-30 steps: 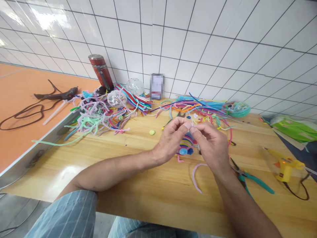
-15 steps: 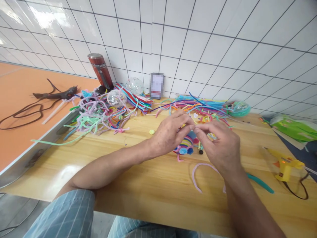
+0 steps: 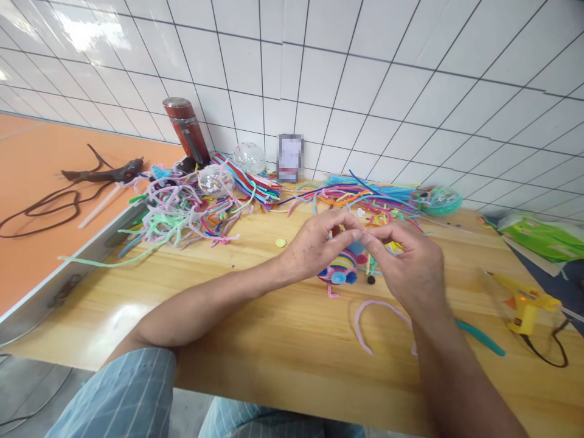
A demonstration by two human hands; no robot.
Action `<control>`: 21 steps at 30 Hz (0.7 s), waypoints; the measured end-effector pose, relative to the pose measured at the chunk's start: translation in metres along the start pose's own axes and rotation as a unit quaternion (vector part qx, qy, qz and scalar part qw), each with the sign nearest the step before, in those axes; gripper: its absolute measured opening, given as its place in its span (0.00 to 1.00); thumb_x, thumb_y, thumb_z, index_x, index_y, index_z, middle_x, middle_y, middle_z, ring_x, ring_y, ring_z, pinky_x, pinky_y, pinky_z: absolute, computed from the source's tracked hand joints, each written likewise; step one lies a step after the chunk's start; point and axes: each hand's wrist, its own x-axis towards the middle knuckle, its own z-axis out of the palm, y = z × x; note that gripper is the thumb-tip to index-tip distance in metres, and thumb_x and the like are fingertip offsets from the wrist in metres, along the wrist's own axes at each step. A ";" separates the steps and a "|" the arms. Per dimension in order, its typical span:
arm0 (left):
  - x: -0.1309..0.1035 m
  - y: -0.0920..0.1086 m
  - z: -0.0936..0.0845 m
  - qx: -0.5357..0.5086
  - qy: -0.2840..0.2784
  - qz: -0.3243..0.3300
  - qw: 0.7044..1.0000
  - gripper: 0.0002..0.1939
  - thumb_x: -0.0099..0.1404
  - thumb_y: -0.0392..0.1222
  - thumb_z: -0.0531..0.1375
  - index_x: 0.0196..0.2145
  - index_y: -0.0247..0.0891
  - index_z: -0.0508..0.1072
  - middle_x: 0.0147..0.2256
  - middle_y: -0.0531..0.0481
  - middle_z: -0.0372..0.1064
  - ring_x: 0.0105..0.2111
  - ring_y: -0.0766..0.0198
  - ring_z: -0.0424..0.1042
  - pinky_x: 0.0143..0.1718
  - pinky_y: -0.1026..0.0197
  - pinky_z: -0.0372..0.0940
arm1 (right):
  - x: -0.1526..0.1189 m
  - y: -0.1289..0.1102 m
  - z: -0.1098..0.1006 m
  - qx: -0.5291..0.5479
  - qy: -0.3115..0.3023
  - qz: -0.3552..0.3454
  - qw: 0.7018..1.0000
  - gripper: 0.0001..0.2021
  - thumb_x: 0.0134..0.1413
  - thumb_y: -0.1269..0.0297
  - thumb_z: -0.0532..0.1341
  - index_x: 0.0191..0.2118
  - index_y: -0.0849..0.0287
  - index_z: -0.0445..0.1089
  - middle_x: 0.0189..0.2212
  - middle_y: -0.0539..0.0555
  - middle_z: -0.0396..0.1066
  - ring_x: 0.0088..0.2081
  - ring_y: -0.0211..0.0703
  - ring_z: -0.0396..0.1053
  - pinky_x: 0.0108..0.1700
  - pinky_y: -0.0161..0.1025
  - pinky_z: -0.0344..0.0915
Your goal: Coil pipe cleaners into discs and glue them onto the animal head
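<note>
My left hand [image 3: 322,243] and my right hand [image 3: 406,261] meet fingertip to fingertip above the wooden table. Each is pinched closed, thumb against forefinger; whatever lies between the tips is too small or hidden to make out. Below and behind them sits a striped, multicoloured craft figure [image 3: 340,264] with blue round pieces, partly covered by my fingers. A small bent pink piece [image 3: 333,292] sticks out at its base. Nearer to me, a curved pale pink pipe cleaner [image 3: 358,325] lies on the wood, its right end hidden behind my right wrist.
A yellow glue gun [image 3: 524,301] with a lit orange light and a teal-handled tool [image 3: 481,337] lie at right. Tangled pipe cleaners [image 3: 168,213] fill the back left, near a red flask [image 3: 187,131]. More pipe cleaners [image 3: 365,188] and a phone [image 3: 290,158] are along the wall.
My joined fingertips have shifted very slightly to the right and the gap under my left fingers looks a little wider. The things on the table stay put.
</note>
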 end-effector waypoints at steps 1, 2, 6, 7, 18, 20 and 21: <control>0.002 0.003 -0.005 0.071 -0.013 0.048 0.996 0.06 0.72 0.41 0.62 0.36 0.37 0.74 0.35 0.50 0.74 0.37 0.64 0.72 0.43 0.60 0.66 | 0.000 -0.001 -0.003 -0.027 -0.003 -0.024 0.999 0.09 0.63 0.63 0.66 0.30 0.53 0.75 0.28 0.50 0.75 0.31 0.44 0.70 0.37 0.43 0.65; 0.003 0.006 -0.009 0.133 -0.022 0.087 0.987 0.06 0.72 0.38 0.61 0.35 0.37 0.74 0.35 0.49 0.74 0.39 0.63 0.72 0.45 0.59 0.66 | 0.000 -0.003 -0.006 -0.047 -0.007 -0.043 0.998 0.09 0.64 0.64 0.65 0.31 0.53 0.75 0.28 0.51 0.75 0.32 0.44 0.71 0.38 0.43 0.65; -0.002 0.020 -0.014 0.254 -0.023 0.132 0.958 0.08 0.76 0.36 0.56 0.36 0.38 0.71 0.37 0.48 0.74 0.40 0.62 0.72 0.47 0.58 0.65 | -0.002 -0.009 -0.015 -0.045 -0.032 -0.056 0.997 0.06 0.66 0.64 0.64 0.35 0.51 0.77 0.32 0.52 0.78 0.36 0.46 0.73 0.41 0.44 0.67; -0.004 0.023 -0.013 0.256 -0.016 0.130 0.958 0.08 0.76 0.37 0.56 0.36 0.38 0.70 0.37 0.48 0.74 0.40 0.62 0.72 0.46 0.59 0.65 | -0.003 -0.010 -0.016 -0.030 -0.037 -0.046 0.998 0.05 0.66 0.64 0.65 0.37 0.51 0.78 0.33 0.51 0.78 0.36 0.46 0.74 0.41 0.44 0.68; -0.016 0.014 0.014 -0.107 0.071 -0.031 0.991 0.12 0.76 0.50 0.59 0.40 0.38 0.70 0.34 0.52 0.71 0.33 0.68 0.70 0.37 0.64 0.66 | -0.010 -0.013 0.004 0.154 0.016 0.086 0.984 0.07 0.62 0.58 0.69 0.34 0.51 0.78 0.31 0.49 0.77 0.33 0.43 0.73 0.38 0.42 0.70; -0.013 0.013 0.011 -0.108 0.031 -0.039 0.993 0.13 0.75 0.52 0.59 0.40 0.38 0.70 0.34 0.52 0.70 0.31 0.68 0.69 0.34 0.64 0.65 | -0.007 -0.011 0.000 0.143 0.005 0.087 0.986 0.06 0.62 0.58 0.69 0.34 0.51 0.79 0.31 0.49 0.78 0.32 0.42 0.73 0.37 0.42 0.69; -0.012 0.014 0.008 -0.085 0.013 -0.034 0.996 0.13 0.75 0.52 0.60 0.40 0.38 0.70 0.33 0.53 0.70 0.30 0.68 0.68 0.32 0.64 0.64 | -0.006 -0.011 -0.004 0.127 0.002 0.079 0.989 0.06 0.62 0.59 0.69 0.34 0.51 0.78 0.30 0.48 0.77 0.31 0.42 0.73 0.37 0.41 0.69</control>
